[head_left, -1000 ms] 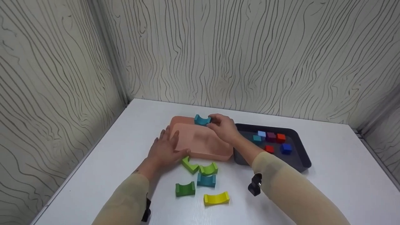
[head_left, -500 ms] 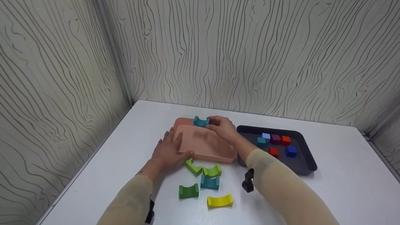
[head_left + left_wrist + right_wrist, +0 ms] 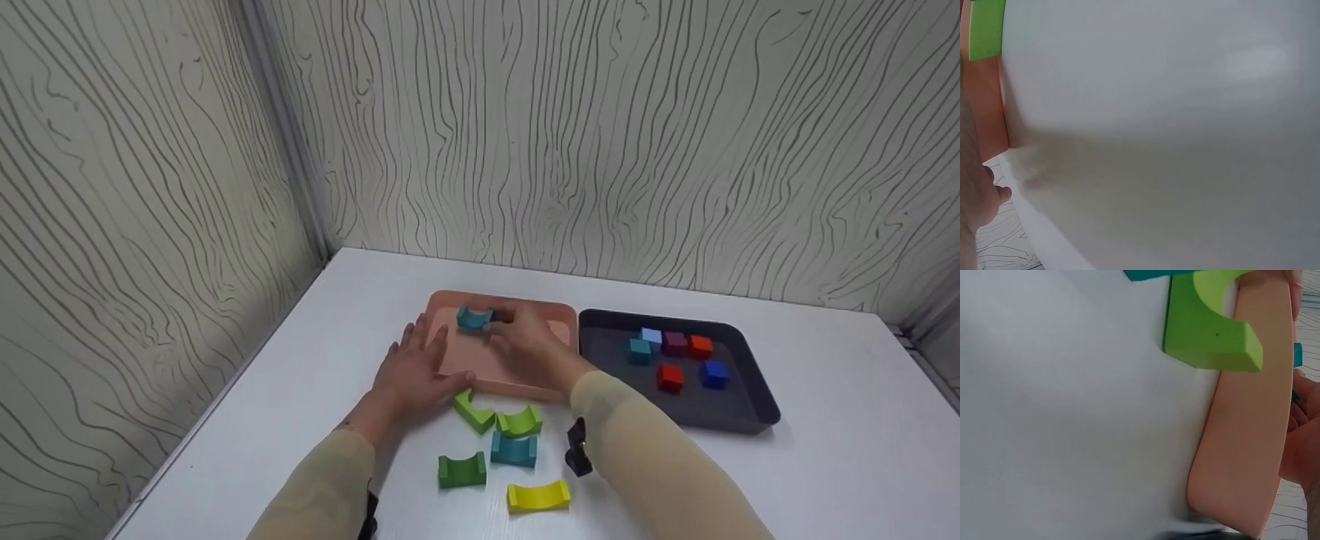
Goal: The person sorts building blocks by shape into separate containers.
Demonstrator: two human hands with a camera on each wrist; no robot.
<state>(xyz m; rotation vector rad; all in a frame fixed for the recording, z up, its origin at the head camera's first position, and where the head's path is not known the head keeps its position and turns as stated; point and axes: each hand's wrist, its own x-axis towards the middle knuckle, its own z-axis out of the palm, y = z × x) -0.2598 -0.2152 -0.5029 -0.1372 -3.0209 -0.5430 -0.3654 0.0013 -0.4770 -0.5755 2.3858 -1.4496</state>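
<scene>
Head view gives the clearest read: the right hand (image 3: 525, 341) reaches over the pink tray (image 3: 559, 311), fingers curled round a teal arch (image 3: 474, 318) and pinching it from its right end. That arch sits low over the tray's far left part, whether touching the floor or just above it I cannot tell, hollow side up, long axis running left to right across the tray. So the arch lies to the left of, and a little beyond, the right palm, with the wrist crossing the tray's near edge.

Left hand (image 3: 416, 367) lies flat, fingers straight and spread, pressing on the tray's near left corner and the table (image 3: 825, 420) beside it; it holds nothing. It is close to the arch too, just nearer and to the left, but only the right hand has hold of it.

Just nearer than the tray's front rim lie the loose arches: a lime arch (image 3: 474, 409) touching the left thumb's side, a second lime arch (image 3: 520, 422) next to it, a teal one (image 3: 514, 449) behind that, a dark green arch (image 3: 462, 469) and a yellow arch (image 3: 538, 496) nearest the person.

Right wrist view shows a lime arch (image 3: 1210, 326) lying right against the tray rim (image 3: 1247, 439), a sliver of teal past the fingers at the frame's right edge.

Dark tray (image 3: 750, 409) sits touching the pink one on the right, cubes inside
</scene>
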